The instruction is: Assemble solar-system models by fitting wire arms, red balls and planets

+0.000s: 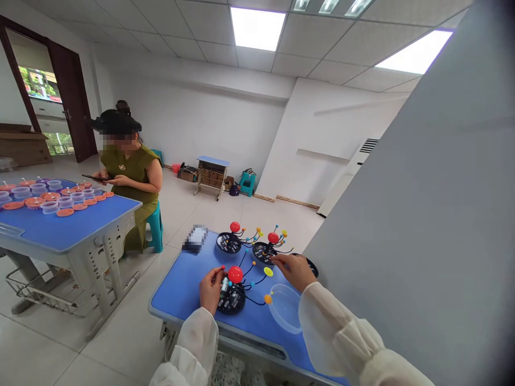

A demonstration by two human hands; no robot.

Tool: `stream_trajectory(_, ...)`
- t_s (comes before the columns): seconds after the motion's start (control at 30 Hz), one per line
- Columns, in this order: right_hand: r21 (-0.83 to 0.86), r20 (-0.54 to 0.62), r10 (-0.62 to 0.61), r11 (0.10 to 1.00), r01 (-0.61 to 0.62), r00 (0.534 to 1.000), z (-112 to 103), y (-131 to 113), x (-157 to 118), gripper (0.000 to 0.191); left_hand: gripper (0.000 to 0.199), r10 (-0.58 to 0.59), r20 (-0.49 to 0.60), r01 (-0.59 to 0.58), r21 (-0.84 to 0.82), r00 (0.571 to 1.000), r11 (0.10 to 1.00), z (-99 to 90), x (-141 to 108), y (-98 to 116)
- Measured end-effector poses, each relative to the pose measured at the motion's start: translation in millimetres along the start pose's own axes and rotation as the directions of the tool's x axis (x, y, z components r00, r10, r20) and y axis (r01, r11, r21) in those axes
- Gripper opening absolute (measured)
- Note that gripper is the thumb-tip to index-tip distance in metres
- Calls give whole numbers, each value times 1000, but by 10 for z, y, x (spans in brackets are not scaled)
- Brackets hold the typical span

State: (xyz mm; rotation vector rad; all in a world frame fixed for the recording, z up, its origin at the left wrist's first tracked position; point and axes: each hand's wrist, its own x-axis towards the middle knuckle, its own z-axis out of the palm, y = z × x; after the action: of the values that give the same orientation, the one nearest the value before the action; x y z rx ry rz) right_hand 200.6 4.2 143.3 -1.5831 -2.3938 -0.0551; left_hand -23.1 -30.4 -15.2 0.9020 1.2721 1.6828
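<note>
On the blue desk stands a solar system model with a big red ball, thin curved arms with small coloured balls, and a round black base. My left hand is closed at its left side, fingers pinched by a small red ball. My right hand reaches in from the right with thumb and fingers pinched together; what they hold, if anything, is too small to make out. Just beyond its fingertips is a second such model. Below the right hand lies a clear round plastic tub.
A third model stands at the desk's back, near a blurred dark object. Another black disc is partly behind my right hand. A wall rises close on the right. To the left, a seated person holds a phone beside a table of tubs.
</note>
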Motion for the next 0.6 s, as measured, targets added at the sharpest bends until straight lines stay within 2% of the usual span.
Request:
stream_trajectory(0.1,39,102,58,997,-62,993,204,272,-293,30,34,-3,-12,3,16,1000,1000,-36,39,9)
stream_trajectory(0.17,55,145,60,996,-68,988,377,346,-454,28,34,-3,-5,3,26,1000,1000,-47,67,23)
stream_trajectory(0.3,58,176,60,996,-71,982,681,305,-604,31,37,-3,42,1,41,999,999,-84,97,92)
stream_trajectory(0.4,43,164,79,995,-87,983,796,236,-598,31,42,33,62,-36,45,998,998,-178,45,164)
stream_trajectory(0.43,36,161,84,995,-91,983,816,219,-589,30,43,62,33,-64,60,998,996,-223,3,184)
stream_trajectory(0.5,22,153,90,995,-94,984,840,195,-571,27,40,160,-91,-147,134,983,980,-317,-125,208)
stream_trajectory(0.57,6,141,98,995,-100,985,856,178,-560,23,31,305,-201,-251,257,931,933,-382,-297,217)
stream_trajectory(0.6,-3,134,105,994,-106,985,864,171,-557,22,25,375,-185,-311,303,908,901,-391,-390,220)
